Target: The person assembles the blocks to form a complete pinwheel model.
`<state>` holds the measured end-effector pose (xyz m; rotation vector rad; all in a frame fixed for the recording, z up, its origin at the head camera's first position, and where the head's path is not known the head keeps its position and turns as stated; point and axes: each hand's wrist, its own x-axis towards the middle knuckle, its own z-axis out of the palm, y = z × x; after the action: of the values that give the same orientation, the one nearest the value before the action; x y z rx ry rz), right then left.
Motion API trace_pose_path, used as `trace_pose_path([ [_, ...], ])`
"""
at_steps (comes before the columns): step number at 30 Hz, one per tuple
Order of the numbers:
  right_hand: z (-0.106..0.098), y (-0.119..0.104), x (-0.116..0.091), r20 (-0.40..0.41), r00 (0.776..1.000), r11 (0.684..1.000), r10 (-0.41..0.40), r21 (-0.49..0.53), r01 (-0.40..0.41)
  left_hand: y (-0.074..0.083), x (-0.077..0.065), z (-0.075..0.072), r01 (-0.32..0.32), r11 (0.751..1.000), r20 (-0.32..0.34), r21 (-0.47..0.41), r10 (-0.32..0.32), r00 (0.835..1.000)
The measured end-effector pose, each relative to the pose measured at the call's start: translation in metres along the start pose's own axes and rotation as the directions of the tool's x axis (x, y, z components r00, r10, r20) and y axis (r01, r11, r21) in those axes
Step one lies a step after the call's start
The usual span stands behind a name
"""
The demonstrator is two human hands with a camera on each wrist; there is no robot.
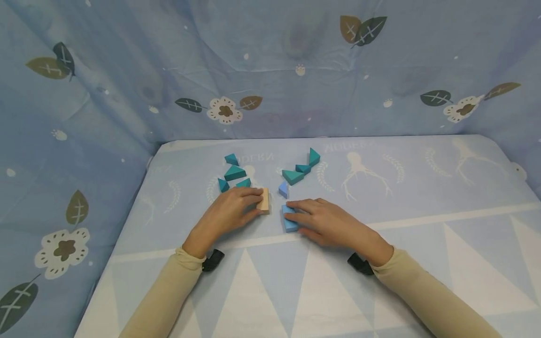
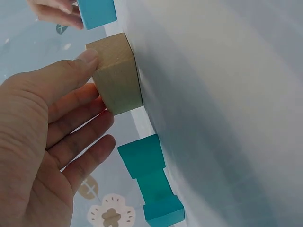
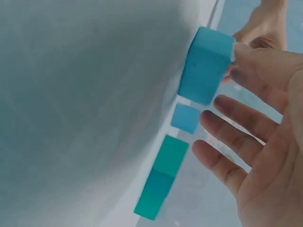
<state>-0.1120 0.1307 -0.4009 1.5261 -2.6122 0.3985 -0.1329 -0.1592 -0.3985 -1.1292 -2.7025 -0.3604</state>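
In the head view my left hand [image 1: 231, 212] is at a plain wooden block [image 1: 265, 202], its thumb at the near end and its forefinger at the far end. The left wrist view shows the thumb [image 2: 87, 56] against this block, with the other fingers spread beside it. My right hand [image 1: 323, 220] holds a light blue rectangular block [image 1: 289, 218] the same way, thumb near and forefinger far; its other fingers are spread in the right wrist view. Both blocks are on the table, a small gap between them. A small periwinkle triangular block [image 1: 283, 189] lies just beyond the blue one.
Beyond my left hand lie several teal triangular blocks, among them a larger one [image 1: 235, 172]. A slanting row of teal triangles [image 1: 293, 176] lies beyond the right hand. The patterned tabletop [image 1: 405, 263] meets a blue floral curtain [image 1: 296, 84] at the back.
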Motion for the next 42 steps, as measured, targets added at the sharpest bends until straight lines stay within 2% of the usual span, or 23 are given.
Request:
trace_pose_path([
  [6, -0.009, -0.001, -0.002, -0.028, 1.000, 0.999, -0.005, 0.042, 0.006, 0.000, 0.000, 0.000, 0.002, 1.000, 0.005, -0.019, -0.002, 1.000],
  [19, -0.004, -0.016, 0.001, 0.075, 0.997, 0.999, -0.035, 0.032, 0.033, 0.000, 0.002, 0.001, 0.003, 0.999, -0.009, -0.033, -0.004, 1.000],
  [32, 0.006, -0.023, 0.003, 0.058, 0.996, 0.997, -0.065, 0.038, 0.063, 0.000, 0.003, 0.001, -0.009, 0.998, -0.022, -0.056, 0.008, 1.000],
  [38, 0.006, -0.024, 0.003, 0.027, 0.997, 0.996, -0.075, 0.050, 0.073, 0.000, 0.002, 0.000, -0.003, 0.998, -0.002, -0.069, 0.003, 1.000],
  [42, 0.005, -0.026, 0.003, 0.036, 0.997, 0.997, -0.064, 0.054, 0.062, 0.001, 0.002, 0.001, 0.002, 0.998, 0.013, -0.070, -0.001, 1.000],
])
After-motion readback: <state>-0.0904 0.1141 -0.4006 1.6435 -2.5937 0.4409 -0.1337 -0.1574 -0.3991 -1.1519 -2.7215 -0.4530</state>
